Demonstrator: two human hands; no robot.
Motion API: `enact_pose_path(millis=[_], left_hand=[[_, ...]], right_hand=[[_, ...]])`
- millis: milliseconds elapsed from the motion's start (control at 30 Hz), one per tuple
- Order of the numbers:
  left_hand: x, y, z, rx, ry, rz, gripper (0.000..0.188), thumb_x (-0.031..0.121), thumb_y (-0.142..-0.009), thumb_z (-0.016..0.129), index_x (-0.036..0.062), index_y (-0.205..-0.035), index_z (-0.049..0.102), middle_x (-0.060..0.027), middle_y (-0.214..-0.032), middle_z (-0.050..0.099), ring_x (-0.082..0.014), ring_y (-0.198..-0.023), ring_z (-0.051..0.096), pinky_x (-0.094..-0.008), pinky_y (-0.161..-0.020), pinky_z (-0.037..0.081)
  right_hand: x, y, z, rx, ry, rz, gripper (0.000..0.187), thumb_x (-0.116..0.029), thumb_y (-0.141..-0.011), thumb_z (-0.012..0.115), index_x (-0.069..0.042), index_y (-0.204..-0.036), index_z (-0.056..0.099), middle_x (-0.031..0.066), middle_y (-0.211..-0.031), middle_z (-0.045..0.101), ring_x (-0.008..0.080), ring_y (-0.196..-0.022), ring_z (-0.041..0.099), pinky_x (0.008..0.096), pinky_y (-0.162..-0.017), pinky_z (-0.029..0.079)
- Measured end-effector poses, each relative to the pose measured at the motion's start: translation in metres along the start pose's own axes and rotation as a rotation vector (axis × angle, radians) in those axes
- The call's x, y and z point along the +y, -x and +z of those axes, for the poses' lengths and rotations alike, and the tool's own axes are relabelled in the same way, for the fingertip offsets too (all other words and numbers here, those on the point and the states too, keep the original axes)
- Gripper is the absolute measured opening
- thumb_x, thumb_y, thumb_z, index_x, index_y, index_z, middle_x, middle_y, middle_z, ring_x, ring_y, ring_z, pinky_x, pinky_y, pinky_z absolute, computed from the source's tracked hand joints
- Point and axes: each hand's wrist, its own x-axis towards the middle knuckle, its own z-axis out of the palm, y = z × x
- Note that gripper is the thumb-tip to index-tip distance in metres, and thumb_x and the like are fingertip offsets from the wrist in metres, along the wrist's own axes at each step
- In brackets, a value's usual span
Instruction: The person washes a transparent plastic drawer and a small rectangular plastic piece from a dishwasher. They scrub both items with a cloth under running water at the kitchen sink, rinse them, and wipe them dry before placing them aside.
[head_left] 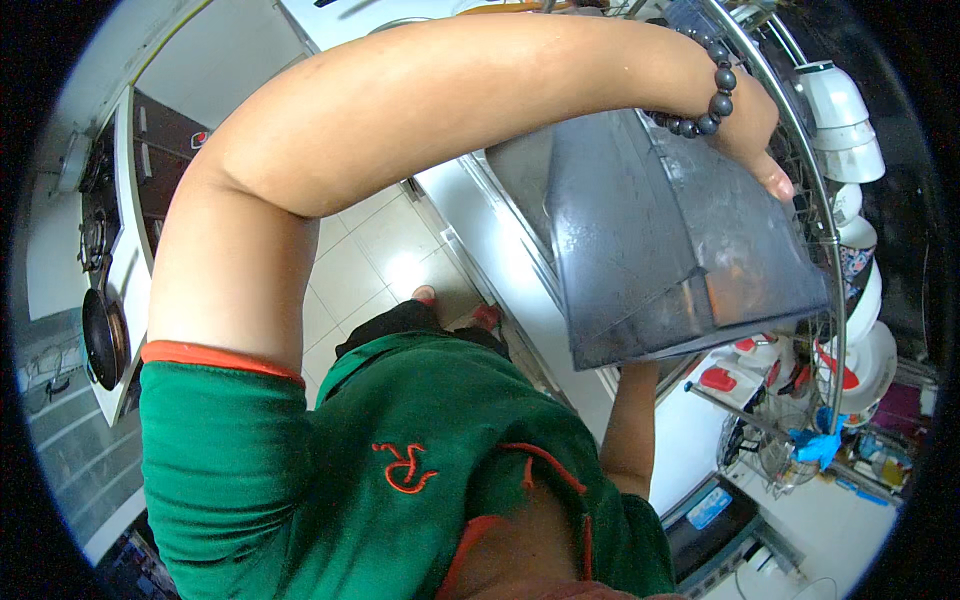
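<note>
A large dark, see-through plastic bin point(640, 240) is held up at the right, tilted over a metal-edged counter. My left arm arches across the top of the view, a black bead bracelet point(722, 90) on its wrist. At the bin's far right edge, my left hand point(758, 145) is closed on the rim, with only part of its fingers showing. My right forearm point(632, 415) rises behind the bin's near edge. The bin covers my right hand, so its fingers cannot be seen.
A metal dish rack point(835, 235) curves along the right, close to the bin, with white bowls point(840, 110) and plates point(868, 365) on it. A blue cloth or bag point(818, 445) hangs below. Across the tiled floor point(375, 250), a black pan point(103, 335) sits by a stove.
</note>
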Motion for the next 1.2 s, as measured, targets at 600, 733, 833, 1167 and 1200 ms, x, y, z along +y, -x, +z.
enact_pose_path(millis=[600, 733, 833, 1167, 1200], left_hand=[[-0.065, 0.191, 0.03, 0.146, 0.58, 0.028, 0.038, 0.043, -0.09, 0.044, 0.0055, -0.09, 0.048, 0.0051, -0.083, 0.04, -0.004, -0.074, 0.034, -0.018, -0.064, 0.028], [-0.072, 0.216, 0.067, 0.128, 0.843, -0.144, 0.023, 0.03, -0.087, 0.054, 0.0089, -0.089, 0.048, 0.0065, -0.083, 0.04, -0.0036, -0.076, 0.035, -0.0178, -0.066, 0.029], [-0.067, 0.231, 0.098, 0.063, 0.969, -0.215, 0.014, 0.008, -0.08, 0.057, 0.0092, -0.091, 0.05, 0.0066, -0.079, 0.035, -0.0028, -0.071, 0.033, -0.0163, -0.063, 0.029], [0.017, 0.21, 0.249, 0.017, 1.024, -0.35, 0.028, -0.004, -0.072, 0.054, 0.0073, -0.098, 0.051, 0.0024, -0.071, 0.042, -0.0051, -0.062, 0.043, -0.0201, -0.049, 0.037], [0.028, 0.203, 0.26, -0.012, 1.057, -0.377, 0.028, -0.005, -0.072, 0.053, 0.0065, -0.098, 0.051, 0.0008, -0.072, 0.044, -0.0058, -0.063, 0.047, -0.0209, -0.047, 0.04]], right_hand=[[0.02, 0.113, 0.026, 0.204, 0.346, -0.13, 0.044, 0.001, -0.068, 0.058, -0.002, -0.111, 0.058, 0.0018, -0.085, 0.058, 0.0107, -0.069, 0.053, 0.0225, -0.059, 0.04], [0.005, 0.151, 0.04, 0.269, 0.329, -0.169, 0.045, 0.005, -0.063, 0.061, -0.002, -0.107, 0.058, 0.001, -0.075, 0.055, 0.0104, -0.063, 0.052, 0.0232, -0.054, 0.039], [-0.007, 0.179, 0.037, 0.408, 0.448, -0.274, 0.042, 0.007, -0.061, 0.063, -0.001, -0.102, 0.057, 0.0003, -0.072, 0.055, 0.0086, -0.059, 0.05, 0.0217, -0.053, 0.04], [-0.065, 0.284, -0.014, 0.712, 1.043, -0.472, 0.037, -0.004, -0.06, 0.063, 0.003, -0.097, 0.063, 0.0005, -0.071, 0.059, 0.0079, -0.058, 0.05, 0.0226, -0.054, 0.041], [-0.075, 0.289, -0.01, 0.729, 1.137, -0.482, 0.038, -0.006, -0.06, 0.062, 0.003, -0.097, 0.062, 0.0035, -0.072, 0.061, 0.0104, -0.059, 0.053, 0.0246, -0.057, 0.043]])
